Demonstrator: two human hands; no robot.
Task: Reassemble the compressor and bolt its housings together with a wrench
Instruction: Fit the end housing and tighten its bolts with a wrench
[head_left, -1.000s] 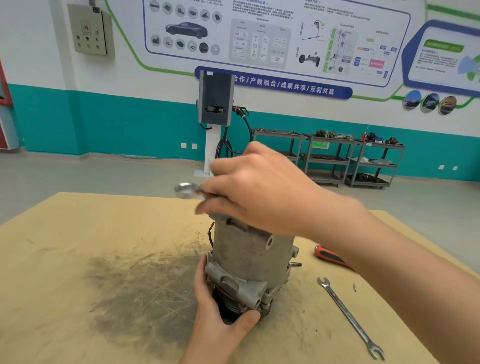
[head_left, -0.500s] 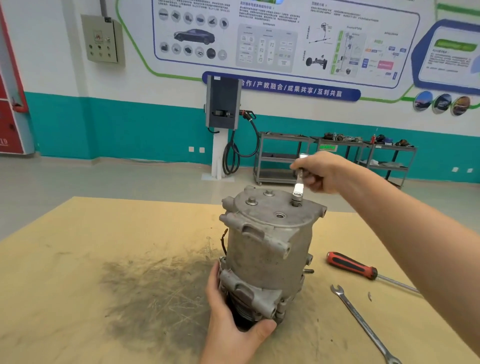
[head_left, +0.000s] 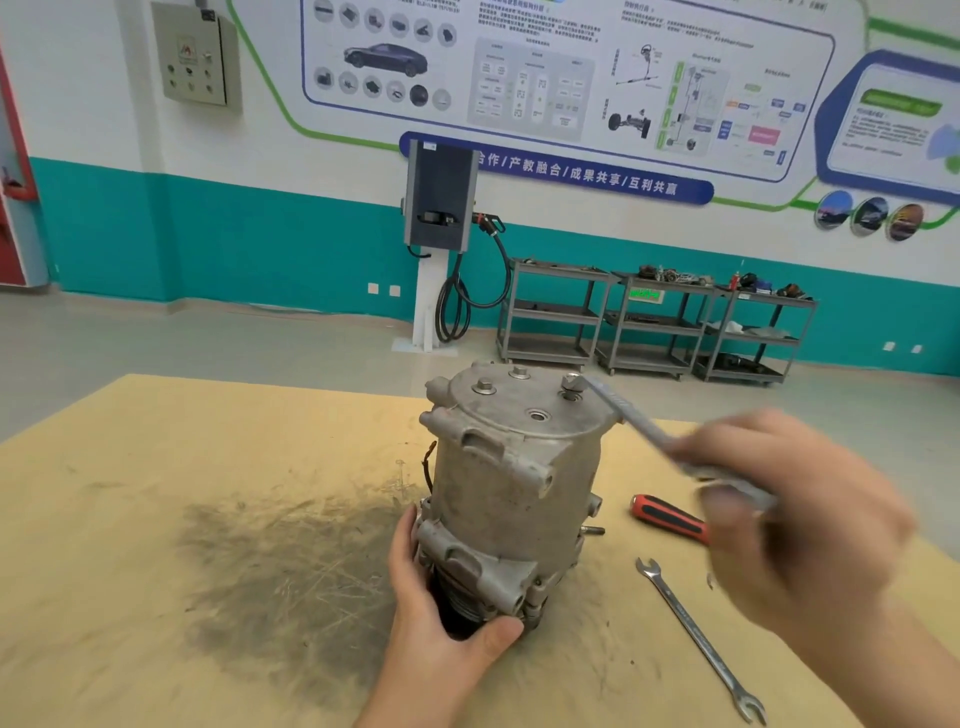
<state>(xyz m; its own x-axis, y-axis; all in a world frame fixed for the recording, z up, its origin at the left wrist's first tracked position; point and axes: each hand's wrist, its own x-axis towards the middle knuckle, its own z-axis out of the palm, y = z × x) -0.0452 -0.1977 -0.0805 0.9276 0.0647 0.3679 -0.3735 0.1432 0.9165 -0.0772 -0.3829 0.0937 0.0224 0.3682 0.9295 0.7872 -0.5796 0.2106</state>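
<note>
The grey compressor (head_left: 511, 467) stands upright on the yellow table (head_left: 156, 467). Three bolt heads show on its top cover. My left hand (head_left: 441, 618) grips the compressor's lower end near the dark pulley. My right hand (head_left: 795, 509), blurred by motion, holds the handle of a silver wrench (head_left: 623, 415). The wrench's ring end sits on the rear right bolt (head_left: 570, 384), and its handle slants down to the right, off the cover's edge.
A second open-ended wrench (head_left: 696, 639) lies on the table to the right of the compressor. A red and black screwdriver (head_left: 667, 518) lies behind it, partly hidden by my right hand. A dark scuffed patch (head_left: 280, 577) marks the table on the left.
My right hand swung the wrench handle from behind the compressor round to the right and towards me, the ring end staying on the rear right bolt. The left hand kept its grip.
</note>
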